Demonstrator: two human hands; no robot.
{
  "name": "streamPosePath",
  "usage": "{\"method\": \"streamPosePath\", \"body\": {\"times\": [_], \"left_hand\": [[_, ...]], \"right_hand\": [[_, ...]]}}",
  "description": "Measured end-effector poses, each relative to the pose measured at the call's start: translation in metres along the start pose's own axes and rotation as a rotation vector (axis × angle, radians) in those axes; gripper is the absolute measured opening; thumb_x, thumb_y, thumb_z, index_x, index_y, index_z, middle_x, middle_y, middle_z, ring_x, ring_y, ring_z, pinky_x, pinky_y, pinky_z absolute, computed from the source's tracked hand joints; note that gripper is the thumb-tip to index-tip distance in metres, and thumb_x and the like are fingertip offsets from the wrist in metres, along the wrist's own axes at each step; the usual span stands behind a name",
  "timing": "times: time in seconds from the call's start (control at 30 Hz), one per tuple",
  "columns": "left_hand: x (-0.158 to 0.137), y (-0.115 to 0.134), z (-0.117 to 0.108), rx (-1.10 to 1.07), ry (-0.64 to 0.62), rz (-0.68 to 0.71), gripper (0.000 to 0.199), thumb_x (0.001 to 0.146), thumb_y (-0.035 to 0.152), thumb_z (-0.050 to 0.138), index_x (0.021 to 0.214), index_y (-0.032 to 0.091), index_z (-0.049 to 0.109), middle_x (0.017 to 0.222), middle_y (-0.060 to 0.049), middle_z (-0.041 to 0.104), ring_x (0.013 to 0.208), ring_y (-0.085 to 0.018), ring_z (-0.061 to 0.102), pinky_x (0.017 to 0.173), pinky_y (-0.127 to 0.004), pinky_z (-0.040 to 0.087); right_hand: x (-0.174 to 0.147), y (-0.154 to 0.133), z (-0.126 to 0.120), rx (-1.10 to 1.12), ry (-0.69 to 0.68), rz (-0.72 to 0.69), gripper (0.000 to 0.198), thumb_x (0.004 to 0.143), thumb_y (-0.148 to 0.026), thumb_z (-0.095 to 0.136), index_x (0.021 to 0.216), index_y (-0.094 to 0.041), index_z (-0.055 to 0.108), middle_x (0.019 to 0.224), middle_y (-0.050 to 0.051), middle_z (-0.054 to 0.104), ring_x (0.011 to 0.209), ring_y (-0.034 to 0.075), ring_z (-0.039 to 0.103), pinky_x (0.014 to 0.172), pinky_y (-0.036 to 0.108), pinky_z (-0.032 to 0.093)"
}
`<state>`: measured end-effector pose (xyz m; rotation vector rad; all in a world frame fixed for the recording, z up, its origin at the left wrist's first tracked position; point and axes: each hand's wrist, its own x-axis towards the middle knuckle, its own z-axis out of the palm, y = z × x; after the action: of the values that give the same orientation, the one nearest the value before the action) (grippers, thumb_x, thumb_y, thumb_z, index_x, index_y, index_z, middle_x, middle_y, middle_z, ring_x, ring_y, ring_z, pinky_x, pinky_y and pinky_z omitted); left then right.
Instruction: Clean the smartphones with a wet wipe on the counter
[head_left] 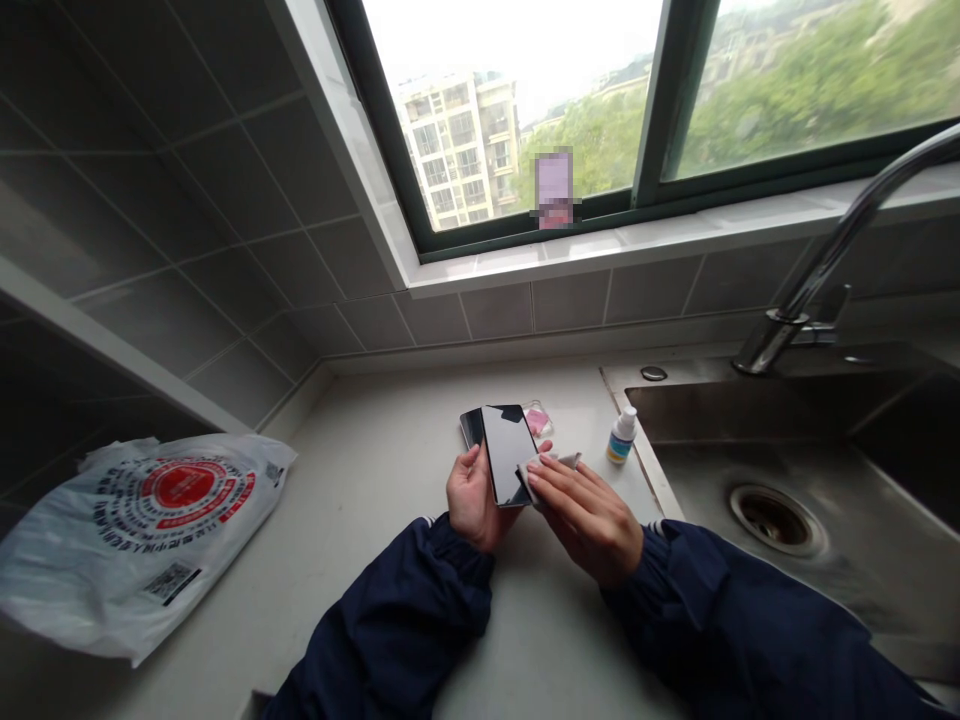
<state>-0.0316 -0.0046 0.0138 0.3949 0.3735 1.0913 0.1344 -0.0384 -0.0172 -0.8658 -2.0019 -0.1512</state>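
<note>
My left hand (474, 503) is wrapped round a smartphone (504, 440), its glossy dark screen facing up and reflecting the window. My right hand (589, 510) presses a pale grey wiping cloth (568, 460) on the lower right part of the screen, fingers together over it. Another dark, flat, phone-like object (472, 426) lies just behind the phone, partly hidden by it. Beyond the phone's right edge rests a clear phone case with a pink patch (537, 419). A small white spray bottle (622, 436) with a blue and yellow label stands upright to the right of my hands.
On the right is a steel sink (750, 400) with a drain and a curved chrome faucet (832, 250). A white plastic bag (150, 530) with red and black print lies on the left of the pale counter (360, 480). Behind runs a tiled wall below a window.
</note>
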Motion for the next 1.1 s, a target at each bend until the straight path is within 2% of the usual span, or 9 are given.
{"method": "streamPosePath", "body": {"times": [0.07,0.17,0.33,0.5,0.73,0.9,1.0,1.1], "left_hand": [[0.001,0.001,0.002,-0.022,0.003,0.013,0.062,0.091,0.04,0.039,0.143,0.006,0.044,0.132,-0.02,0.061,0.127,-0.035,0.054,0.111,-0.051,0.035],[0.002,0.001,0.003,-0.027,0.007,0.045,0.06,0.093,0.035,0.038,0.145,0.006,0.04,0.13,-0.019,0.063,0.126,-0.034,0.055,0.113,-0.05,0.032],[0.003,0.001,0.0,0.023,-0.057,0.054,0.065,0.097,0.048,0.035,0.144,0.004,0.041,0.123,-0.021,0.066,0.126,-0.033,0.055,0.114,-0.049,0.03],[0.003,0.003,-0.001,0.041,-0.035,0.038,0.062,0.097,0.048,0.039,0.14,0.003,0.045,0.123,-0.021,0.066,0.122,-0.031,0.058,0.114,-0.046,0.032],[0.002,0.001,-0.005,0.107,-0.023,0.089,0.064,0.092,0.04,0.056,0.148,0.016,0.036,0.127,-0.018,0.064,0.125,-0.032,0.056,0.111,-0.05,0.035],[0.002,-0.002,-0.011,0.201,0.005,0.106,0.053,0.087,0.041,0.064,0.133,0.016,0.054,0.122,-0.017,0.066,0.121,-0.032,0.059,0.107,-0.049,0.04],[0.004,-0.001,-0.012,0.284,0.047,0.153,0.042,0.083,0.039,0.07,0.121,0.02,0.063,0.12,-0.012,0.067,0.116,-0.031,0.062,0.101,-0.046,0.046],[0.005,0.001,-0.011,0.298,0.088,0.189,0.04,0.082,0.038,0.072,0.12,0.025,0.064,0.122,-0.007,0.066,0.113,-0.029,0.064,0.098,-0.045,0.048]], "right_hand": [[0.0,0.0,0.0,0.011,0.007,0.006,0.045,0.091,-0.006,0.058,0.133,-0.021,0.057,0.132,0.008,0.064,0.127,0.023,0.057,0.104,0.039,0.046],[0.0,0.001,0.002,0.042,0.023,0.014,0.047,0.09,-0.005,0.059,0.134,-0.021,0.057,0.133,0.008,0.063,0.129,0.025,0.056,0.103,0.041,0.048],[-0.001,0.004,0.004,0.08,0.053,0.032,0.052,0.088,-0.002,0.06,0.136,-0.022,0.055,0.135,0.009,0.062,0.129,0.026,0.055,0.102,0.044,0.05],[0.003,0.004,0.002,0.095,0.075,0.021,0.054,0.087,0.0,0.06,0.137,-0.022,0.055,0.133,0.009,0.063,0.128,0.026,0.056,0.102,0.044,0.052],[0.006,0.004,-0.001,0.136,0.085,0.029,0.056,0.086,0.0,0.059,0.137,-0.022,0.054,0.129,0.011,0.066,0.124,0.028,0.059,0.101,0.048,0.054],[0.006,0.004,-0.002,0.202,0.089,0.075,0.054,0.086,-0.002,0.057,0.136,-0.024,0.056,0.127,0.011,0.066,0.119,0.027,0.062,0.099,0.046,0.055],[0.005,0.004,-0.002,0.288,0.092,0.175,0.048,0.089,-0.006,0.055,0.133,-0.024,0.059,0.126,0.01,0.067,0.116,0.025,0.065,0.099,0.042,0.056],[0.003,0.006,-0.001,0.349,0.096,0.272,0.042,0.089,-0.011,0.057,0.129,-0.023,0.063,0.124,0.008,0.069,0.113,0.024,0.067,0.1,0.039,0.055]]}}
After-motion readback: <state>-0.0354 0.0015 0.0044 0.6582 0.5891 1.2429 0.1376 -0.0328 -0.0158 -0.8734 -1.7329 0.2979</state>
